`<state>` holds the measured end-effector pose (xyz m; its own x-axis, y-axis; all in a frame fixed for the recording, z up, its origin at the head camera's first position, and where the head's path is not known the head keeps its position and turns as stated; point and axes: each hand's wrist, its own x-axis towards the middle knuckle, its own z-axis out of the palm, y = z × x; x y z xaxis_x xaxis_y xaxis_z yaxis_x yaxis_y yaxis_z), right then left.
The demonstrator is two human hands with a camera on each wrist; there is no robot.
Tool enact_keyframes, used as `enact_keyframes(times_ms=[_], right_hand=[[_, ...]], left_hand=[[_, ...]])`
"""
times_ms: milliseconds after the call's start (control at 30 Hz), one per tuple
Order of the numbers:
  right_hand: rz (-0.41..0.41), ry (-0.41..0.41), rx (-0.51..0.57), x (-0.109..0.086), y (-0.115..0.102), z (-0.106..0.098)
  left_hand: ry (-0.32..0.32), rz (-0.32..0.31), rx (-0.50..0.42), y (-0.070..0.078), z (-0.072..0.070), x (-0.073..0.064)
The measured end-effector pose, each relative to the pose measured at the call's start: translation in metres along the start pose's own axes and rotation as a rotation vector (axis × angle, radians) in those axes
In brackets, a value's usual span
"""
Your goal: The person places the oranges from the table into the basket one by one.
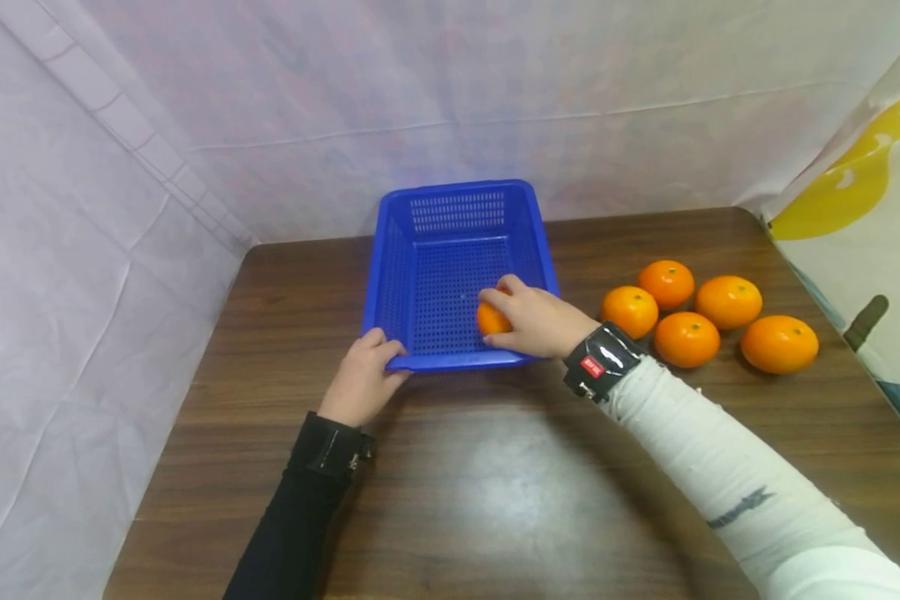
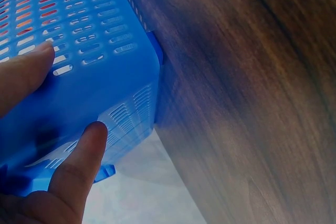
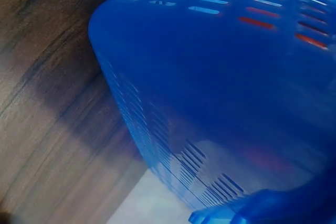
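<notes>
Light from above leaves a pale glare on the wood-grain tabletop (image 1: 521, 483) toward its near edge. Both wrist views are dimmer and softly blurred, the perforated blue basket (image 3: 173, 66) shadowed.

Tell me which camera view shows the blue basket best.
The head view: it shows the basket from above, with most of its inside in sight. Both wrist views show only part of it, mainly the slotted outside.

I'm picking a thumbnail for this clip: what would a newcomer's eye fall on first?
Probably the bright blue basket toward the back of the brown table, its near-left corner held by the left hand. Next, the right hand gripping an orange fruit inside it. Then the five other orange fruits grouped on the table, right of the basket.
</notes>
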<state>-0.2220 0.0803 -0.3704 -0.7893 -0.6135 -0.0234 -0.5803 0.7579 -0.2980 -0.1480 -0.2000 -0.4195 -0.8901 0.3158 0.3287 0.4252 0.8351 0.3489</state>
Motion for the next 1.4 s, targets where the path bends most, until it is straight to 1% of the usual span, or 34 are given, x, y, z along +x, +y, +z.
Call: enact_keyframes(times_ms=[167,433,533,900,1167,1400], right_hand=[[0.009,-0.018,-0.022,0.005,-0.001,0.0],[0.059,-0.098,-0.026,0.013,0.0,0.005],[0.064,-0.112,-0.04,0.016,0.0,0.007],[0.045,-0.103,-0.104,0.02,-0.003,0.01],[0.049,-0.09,-0.13,0.022,-0.002,0.014],[0.057,-0.085,-0.139,0.021,0.0,0.013]], left_hand=[[0.001,0.001,-0.001,0.001,-0.001,0.0],[-0.007,-0.006,-0.001,0.001,0.0,0.0],[-0.004,-0.007,-0.003,0.001,0.0,0.0],[0.02,0.006,-0.005,0.003,-0.003,-0.002],[0.037,0.015,-0.003,0.002,0.0,-0.003],[0.031,0.007,-0.01,0.002,0.001,-0.001]])
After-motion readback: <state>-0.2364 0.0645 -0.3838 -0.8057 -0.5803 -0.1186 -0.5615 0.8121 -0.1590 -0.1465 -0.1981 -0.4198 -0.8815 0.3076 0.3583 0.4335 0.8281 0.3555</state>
